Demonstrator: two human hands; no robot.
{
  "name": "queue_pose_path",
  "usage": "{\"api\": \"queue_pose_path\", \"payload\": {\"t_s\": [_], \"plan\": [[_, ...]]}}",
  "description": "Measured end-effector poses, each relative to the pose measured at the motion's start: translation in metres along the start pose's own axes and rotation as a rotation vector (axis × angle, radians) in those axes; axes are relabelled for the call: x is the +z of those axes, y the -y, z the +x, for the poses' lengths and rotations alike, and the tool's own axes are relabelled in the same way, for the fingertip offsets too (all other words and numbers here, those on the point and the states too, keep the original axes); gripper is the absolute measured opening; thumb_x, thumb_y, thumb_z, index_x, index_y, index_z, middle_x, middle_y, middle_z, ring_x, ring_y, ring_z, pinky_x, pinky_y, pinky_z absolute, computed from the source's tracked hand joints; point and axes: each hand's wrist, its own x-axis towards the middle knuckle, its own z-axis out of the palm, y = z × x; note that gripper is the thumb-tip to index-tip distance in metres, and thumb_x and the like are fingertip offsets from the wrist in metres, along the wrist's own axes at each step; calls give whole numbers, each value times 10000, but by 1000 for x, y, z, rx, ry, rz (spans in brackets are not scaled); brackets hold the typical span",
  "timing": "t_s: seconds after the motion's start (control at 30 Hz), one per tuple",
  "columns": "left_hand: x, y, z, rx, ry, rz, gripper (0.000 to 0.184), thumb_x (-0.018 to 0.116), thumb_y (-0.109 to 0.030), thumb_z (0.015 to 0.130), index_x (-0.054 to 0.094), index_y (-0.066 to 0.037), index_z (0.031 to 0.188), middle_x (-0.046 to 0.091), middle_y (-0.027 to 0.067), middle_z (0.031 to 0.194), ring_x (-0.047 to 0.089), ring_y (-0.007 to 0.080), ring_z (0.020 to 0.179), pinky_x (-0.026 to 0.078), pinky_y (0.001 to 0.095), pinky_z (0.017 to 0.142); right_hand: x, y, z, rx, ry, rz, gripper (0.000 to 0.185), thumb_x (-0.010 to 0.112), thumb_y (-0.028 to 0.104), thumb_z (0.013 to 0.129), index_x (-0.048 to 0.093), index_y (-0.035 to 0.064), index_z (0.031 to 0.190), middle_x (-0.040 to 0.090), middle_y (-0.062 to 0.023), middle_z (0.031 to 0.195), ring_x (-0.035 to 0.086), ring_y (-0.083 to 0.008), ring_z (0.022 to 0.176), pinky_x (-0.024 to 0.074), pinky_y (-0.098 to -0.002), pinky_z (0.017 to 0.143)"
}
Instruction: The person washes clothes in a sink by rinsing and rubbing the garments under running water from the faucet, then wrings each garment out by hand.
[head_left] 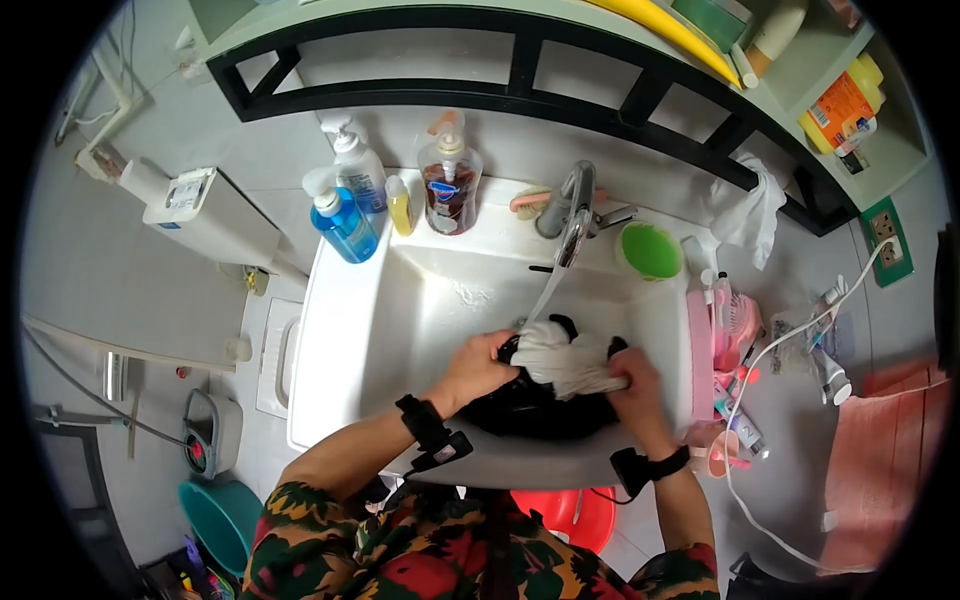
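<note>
Sink: one, white, spanning the middle of the view [335,330]; both cloths are inside, at its near side. If cloth covers the drain, which I can't see, water could back up.
Red basin: one, under the sink's near edge, partly hidden [585,515].
Black cloth: wet-looking, bunched low in the sink [530,410]; how many pieces, I can't tell.
White cloth: one visible bundle, above the black [565,362]. Dark dye could stain it through wet contact.
Hands: two. The left hand [475,372] has its fingers bent, pinching the black cloth beside the white. The right hand [638,395] is blurred, its fingers seemingly closed on the white cloth's far-right end; wet fabric might slip from it.
Bottles: four on the left and back rim: blue pump [346,228], white-topped pump [360,172], dark red pump [450,190], small yellow one [400,207]. A sweeping left elbow could topple the blue one.
Tap: one, running [575,205]; its stream [549,292] falls towards the white cloth, so splashing is likely.
Green bowl: one, back right corner [649,251].
Wrist straps: two, black [423,422] [650,467]; splashes could wet the attached devices.
</note>
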Motion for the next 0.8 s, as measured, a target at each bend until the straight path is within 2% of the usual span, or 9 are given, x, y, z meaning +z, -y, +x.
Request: {"api": "queue_pose_path", "payload": {"t_s": [0.13,0.23,0.33,0.4,0.47,0.5,0.53,0.6,0.8], "plan": [[-6,-68,-33,302,-151,136,282,630,7,578,544,-13,846,581,103,763,556,209,686,430,279,615,-26,30,11,-84,-248,114,249,501,-119,554,439,16,754,471,-89,778,472,-200,735,403,-258,703],[3,-69,-45,572,-244,375,346,655,-48,578,545,-25,905,571,121,813,565,268,739,441,324,663,-36,39,3,-51,-313,109,287,477,-136,545,445,16,785,471,-88,791,472,-199,751,406,-256,716],[16,-30,-39,483,-131,544,419,686,-129,587,540,-40,969,568,120,821,558,294,781,434,368,708,-35,18,-3,93,-114,-128,350,436,-166,543,479,6,844,488,-94,828,492,-225,783,409,-264,740],[21,7,-34,338,-5,630,585,702,-198,612,468,-47,1127,540,141,1018,530,312,920,428,383,788,-23,-35,-20,270,196,-301,463,542,-91,589,503,26,1035,497,-135,1002,483,-280,947,413,-315,827],[25,31,-27,286,-12,790,729,711,-238,632,364,-82,1254,407,152,1251,414,382,1114,405,417,867,-2,-32,-19,247,257,-255,546,607,21,618,460,73,1142,423,-157,1143,404,-324,1067,392,-382,871],[25,35,-21,188,125,803,830,693,-318,671,240,-158,1348,185,140,1407,221,439,1248,332,528,934,11,-30,-19,229,315,-207,653,673,134,648,417,120,1249,350,-178,1284,325,-368,1187,371,-448,915],[25,37,-17,183,131,803,830,693,-318,671,240,-158,1348,185,140,1407,221,439,1248,332,528,934,20,-30,-18,234,318,-203,653,673,134,648,417,120,1249,350,-178,1284,325,-368,1187,371,-448,915],[31,39,-7,209,189,972,841,666,-395,697,196,-221,1372,82,132,1439,138,428,1287,270,637,916,32,-34,-11,230,490,-465,788,701,381,650,328,233,1328,106,-160,1425,87,-420,1293,282,-608,921],[53,78,25,25,346,947,889,629,-419,735,49,-261,1389,61,140,1439,131,431,1287,242,689,887,57,-79,-8,59,575,-669,708,686,469,638,414,244,1251,54,-161,1434,32,-464,1287,271,-709,813]]}}
